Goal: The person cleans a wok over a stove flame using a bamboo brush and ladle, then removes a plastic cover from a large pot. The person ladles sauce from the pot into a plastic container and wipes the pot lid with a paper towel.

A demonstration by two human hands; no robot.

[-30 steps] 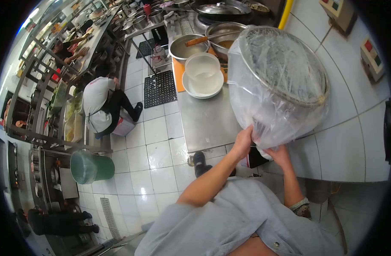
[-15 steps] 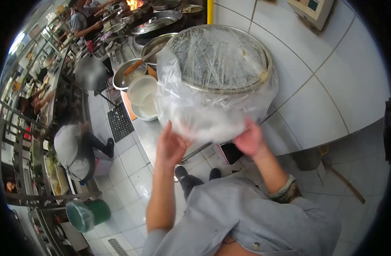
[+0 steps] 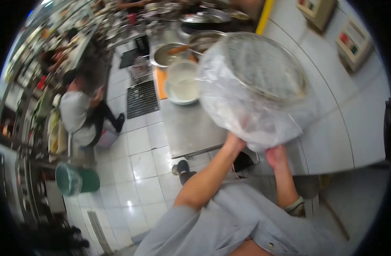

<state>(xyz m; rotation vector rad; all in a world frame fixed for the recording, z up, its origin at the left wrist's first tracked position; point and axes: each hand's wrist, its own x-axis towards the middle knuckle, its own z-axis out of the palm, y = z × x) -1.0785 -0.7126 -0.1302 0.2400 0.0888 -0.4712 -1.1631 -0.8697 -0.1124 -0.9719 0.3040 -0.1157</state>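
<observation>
Head view. Big round pan (image 3: 305,80) at the worktop's (image 3: 195,132) right edge, beside the tiled wall (image 3: 327,106); what it rests on is hidden. Clear film (image 3: 219,91) over its top, hanging loose round the near side. Left hand (image 3: 238,136) half under that hanging film, fingers blurred through it; can't tell whether it grips. Right hand (image 3: 274,156) at the film's lowest edge, fingers touching it; gripping or not, can't tell. Toward the worktop's far left corner: clear tub (image 3: 180,72) on a pale bowl (image 3: 183,101), an orange board (image 3: 160,83) near them.
</observation>
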